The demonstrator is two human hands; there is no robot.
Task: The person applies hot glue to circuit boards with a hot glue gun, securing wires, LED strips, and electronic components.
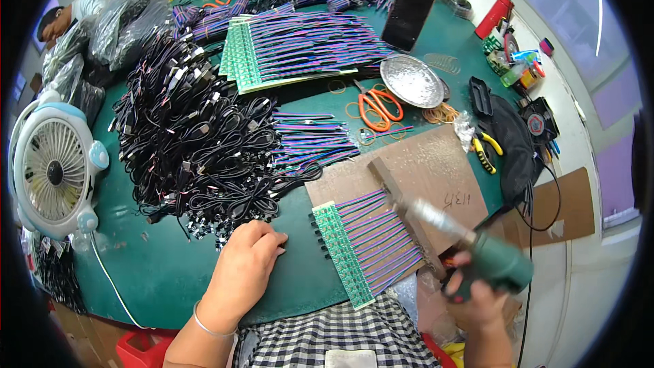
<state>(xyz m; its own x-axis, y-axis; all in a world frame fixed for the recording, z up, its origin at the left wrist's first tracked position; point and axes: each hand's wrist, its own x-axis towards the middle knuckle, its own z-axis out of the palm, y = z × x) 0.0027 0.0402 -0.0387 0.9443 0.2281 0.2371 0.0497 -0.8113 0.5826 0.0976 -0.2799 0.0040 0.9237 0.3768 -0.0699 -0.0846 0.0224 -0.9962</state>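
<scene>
My right hand [482,298] grips a green soldering gun [501,262] with a silvery barrel, blurred by motion. Its tip hovers near the top end of a dark wooden bar [402,215]. That bar lies across the far ends of pink, blue and black wires [381,245]. The wires run from a green circuit board panel [344,259] resting aslant at the table's front edge. Left of the panel, my left hand [248,262] rests closed on the green table, fingers curled under; what is in them, if anything, is hidden.
A cardboard sheet [436,170] lies under the bar. Black cables [197,136] heap at left beside a fan [56,170]. Wired panels [300,48] are stacked behind. Orange scissors [378,108], a metal plate [412,80], a phone [409,17] and yellow-handled pliers [485,153] lie or stand at right.
</scene>
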